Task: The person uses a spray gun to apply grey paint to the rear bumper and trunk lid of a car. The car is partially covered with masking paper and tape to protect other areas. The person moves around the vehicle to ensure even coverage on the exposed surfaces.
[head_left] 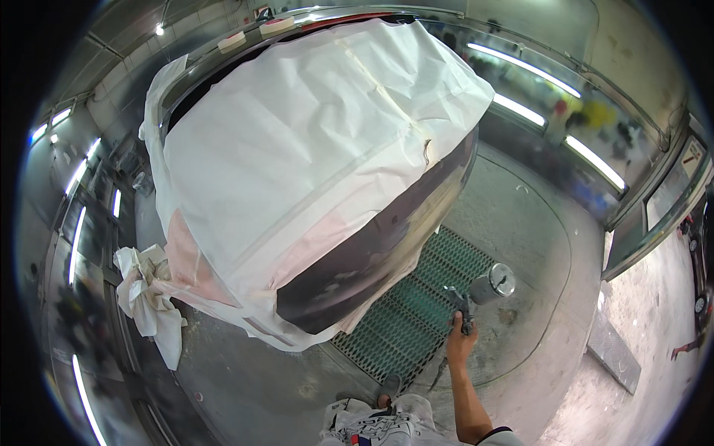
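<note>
My right hand (pixel 461 343) is closed around the handle of a paint spray gun (pixel 466 306), held out in front of me to the right. The gun's round metal cup (pixel 483 290) sits on its right side, and a hose trails down beside my wrist. To the left of the gun, apart from it, stands a vehicle end draped in white masking sheet (pixel 282 141). Below the sheet a dark grey, curved bumper panel (pixel 349 271) is exposed, with lighter patches toward its right end. My left hand does not show.
A green floor grating (pixel 405 320) lies between my feet and the vehicle. Crumpled masking paper (pixel 152 297) hangs at the vehicle's left corner. Lit tube lamps (pixel 595 162) line the booth walls. On the right is an open doorway with a grey ramp plate (pixel 613 348); an arm shows beyond.
</note>
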### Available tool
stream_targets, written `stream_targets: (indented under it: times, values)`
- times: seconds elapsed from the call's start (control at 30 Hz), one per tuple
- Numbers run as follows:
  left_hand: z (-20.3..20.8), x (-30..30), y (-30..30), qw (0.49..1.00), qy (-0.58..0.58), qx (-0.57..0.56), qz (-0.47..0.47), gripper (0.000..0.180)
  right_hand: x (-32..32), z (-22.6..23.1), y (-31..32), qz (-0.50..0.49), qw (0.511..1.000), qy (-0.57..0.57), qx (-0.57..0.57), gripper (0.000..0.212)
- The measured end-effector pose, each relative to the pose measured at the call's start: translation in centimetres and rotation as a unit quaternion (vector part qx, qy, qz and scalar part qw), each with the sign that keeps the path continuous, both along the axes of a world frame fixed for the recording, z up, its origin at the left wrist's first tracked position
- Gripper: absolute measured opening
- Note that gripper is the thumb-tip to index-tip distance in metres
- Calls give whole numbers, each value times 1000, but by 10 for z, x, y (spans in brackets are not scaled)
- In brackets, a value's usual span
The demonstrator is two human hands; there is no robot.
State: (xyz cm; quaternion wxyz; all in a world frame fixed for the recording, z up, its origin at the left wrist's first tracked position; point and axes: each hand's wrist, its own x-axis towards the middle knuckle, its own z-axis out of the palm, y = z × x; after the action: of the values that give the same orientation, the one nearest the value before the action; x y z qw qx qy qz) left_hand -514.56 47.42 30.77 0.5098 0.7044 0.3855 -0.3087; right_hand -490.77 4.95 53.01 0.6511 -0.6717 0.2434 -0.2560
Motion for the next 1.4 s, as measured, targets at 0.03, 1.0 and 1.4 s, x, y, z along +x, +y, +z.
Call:
stream_targets:
  times: [0.03,1.0,1.4]
  values:
    - [-1,3,-4,1000,-4,-6,5,41,1,-1,0,-1,999,-4,-32,27]
    - [-43,-48,9,991,-42,-81,-97,53,-40,72,45,161,986,33,41,27]
    - [-53,-42,44,945,-9,-280,-170,56,-61,63,125,74,996,46,10,22]
